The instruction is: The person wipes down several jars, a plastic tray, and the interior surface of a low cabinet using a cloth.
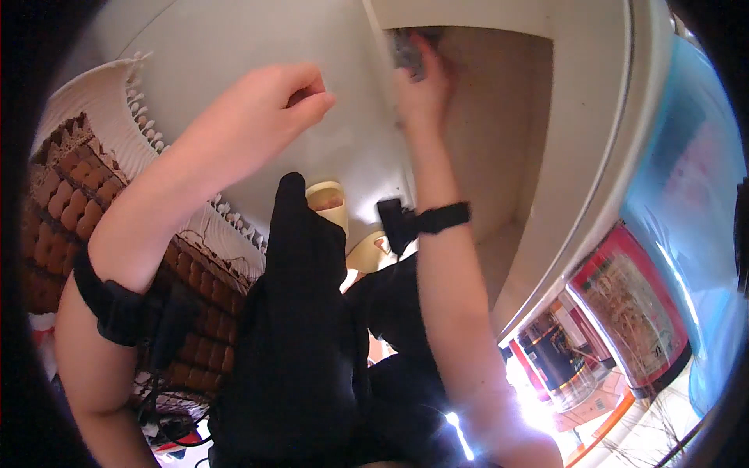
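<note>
My right hand [426,88] reaches into an open, pale compartment [488,117] of a light-coloured cabinet. Its fingers are around a small grey object [408,55], partly covered by the hand and blurred, so I cannot tell its kind. To the left, my left hand [295,96] hangs loosely curled above the pale floor [351,134], with nothing visible in it. Black straps with small attachments circle the right forearm and the left arm near the elbow.
Yellow slippers [335,202] are on the feet below. Left is a seat with a brown beaded cover [76,205] and white tasselled cloth [108,85]. At right are a blue plastic bag [679,169], a red-framed package [632,304] and a clear jar with a black label [556,357].
</note>
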`<control>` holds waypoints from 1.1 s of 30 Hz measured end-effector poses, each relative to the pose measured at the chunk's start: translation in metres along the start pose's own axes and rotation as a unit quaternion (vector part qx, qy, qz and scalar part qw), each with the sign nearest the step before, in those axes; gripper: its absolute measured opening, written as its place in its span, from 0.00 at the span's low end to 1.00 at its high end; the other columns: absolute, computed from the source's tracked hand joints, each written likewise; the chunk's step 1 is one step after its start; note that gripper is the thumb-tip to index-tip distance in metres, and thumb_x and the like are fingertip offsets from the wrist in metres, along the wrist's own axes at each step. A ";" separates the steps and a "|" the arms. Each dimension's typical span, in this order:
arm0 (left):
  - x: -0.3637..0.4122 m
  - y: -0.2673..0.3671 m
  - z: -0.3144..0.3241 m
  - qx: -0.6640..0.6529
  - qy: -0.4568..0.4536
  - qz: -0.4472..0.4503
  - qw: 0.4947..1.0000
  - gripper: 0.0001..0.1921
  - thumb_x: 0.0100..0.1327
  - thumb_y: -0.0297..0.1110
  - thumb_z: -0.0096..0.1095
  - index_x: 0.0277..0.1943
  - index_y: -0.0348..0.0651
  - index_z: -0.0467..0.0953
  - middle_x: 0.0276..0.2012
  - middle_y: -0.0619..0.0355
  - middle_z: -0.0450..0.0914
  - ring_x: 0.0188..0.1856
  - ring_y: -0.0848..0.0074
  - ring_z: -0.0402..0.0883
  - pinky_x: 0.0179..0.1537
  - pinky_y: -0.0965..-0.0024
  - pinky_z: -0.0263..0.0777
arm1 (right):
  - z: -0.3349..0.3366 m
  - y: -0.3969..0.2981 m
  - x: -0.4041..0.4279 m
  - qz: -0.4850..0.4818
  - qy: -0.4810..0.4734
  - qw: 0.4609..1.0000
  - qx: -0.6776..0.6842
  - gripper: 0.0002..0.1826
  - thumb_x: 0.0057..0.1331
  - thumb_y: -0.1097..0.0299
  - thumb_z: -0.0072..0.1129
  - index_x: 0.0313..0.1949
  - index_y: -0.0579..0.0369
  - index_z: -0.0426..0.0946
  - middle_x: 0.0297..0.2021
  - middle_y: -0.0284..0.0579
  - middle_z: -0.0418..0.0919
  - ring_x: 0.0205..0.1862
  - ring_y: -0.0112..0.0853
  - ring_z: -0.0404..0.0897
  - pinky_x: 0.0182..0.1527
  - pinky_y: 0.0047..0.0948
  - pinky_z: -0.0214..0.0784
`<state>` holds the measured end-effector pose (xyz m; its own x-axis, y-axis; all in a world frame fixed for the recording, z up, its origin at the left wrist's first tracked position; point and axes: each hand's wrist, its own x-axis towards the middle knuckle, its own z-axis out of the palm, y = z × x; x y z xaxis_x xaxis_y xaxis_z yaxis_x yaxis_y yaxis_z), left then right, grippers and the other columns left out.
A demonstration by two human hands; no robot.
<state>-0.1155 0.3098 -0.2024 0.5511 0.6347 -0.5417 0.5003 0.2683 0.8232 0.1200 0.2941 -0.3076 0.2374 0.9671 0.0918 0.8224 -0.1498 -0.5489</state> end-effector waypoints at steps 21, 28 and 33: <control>0.007 -0.009 -0.001 -0.001 0.000 0.023 1.000 0.13 0.65 0.38 0.48 0.30 0.37 0.68 0.22 0.65 0.67 0.23 0.84 0.65 0.26 0.77 0.62 | -0.004 -0.012 -0.065 0.043 0.045 0.998 -0.017 0.24 0.47 0.76 0.52 0.48 0.50 0.74 0.48 0.46 0.74 0.50 0.43 0.70 0.54 0.38 0.62; 0.002 -0.013 0.000 -0.061 0.008 -0.005 0.998 0.13 0.65 0.40 0.49 0.29 0.41 0.67 0.20 0.67 0.62 0.23 0.86 0.62 0.28 0.81 0.60 | -0.053 -0.032 -0.108 0.233 0.026 0.959 0.161 0.25 0.49 0.78 0.47 0.50 0.50 0.73 0.50 0.42 0.72 0.51 0.34 0.69 0.56 0.32 0.60; 0.002 -0.010 -0.002 -0.036 0.019 0.015 0.999 0.14 0.64 0.41 0.49 0.31 0.38 0.70 0.20 0.64 0.66 0.22 0.83 0.63 0.27 0.78 0.61 | -0.135 0.107 -0.190 0.354 0.186 0.915 0.057 0.23 0.58 0.74 0.43 0.55 0.59 0.67 0.53 0.46 0.70 0.52 0.35 0.70 0.56 0.33 0.61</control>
<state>-0.1207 0.3092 -0.2113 0.5378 0.6703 -0.5114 0.4340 0.2999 0.8495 0.2331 0.0669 -0.2715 0.8670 0.4952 -0.0549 0.3402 -0.6690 -0.6608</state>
